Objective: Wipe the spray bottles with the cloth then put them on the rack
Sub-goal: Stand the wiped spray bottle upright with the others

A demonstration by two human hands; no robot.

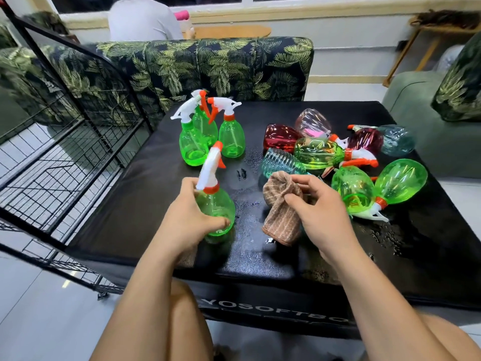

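Observation:
My left hand (188,217) grips a green spray bottle (217,204) with a white and orange trigger head, held upright just above the black table (145,204). To its right, my right hand (316,212) pinches a brown striped cloth (279,212) that hangs down to the table. Three green spray bottles (205,131) stand upright at the table's far left. A heap of green, red, pink and blue spray bottles (338,155) lies on its side at the far right. The black wire rack (65,142) stands left of the table.
Water drops (390,238) lie on the table's right side. A leaf-print sofa (203,66) stands behind the table, with a person (143,19) seated beyond it. A green armchair (429,118) is at the right. My knees sit below the table's front edge.

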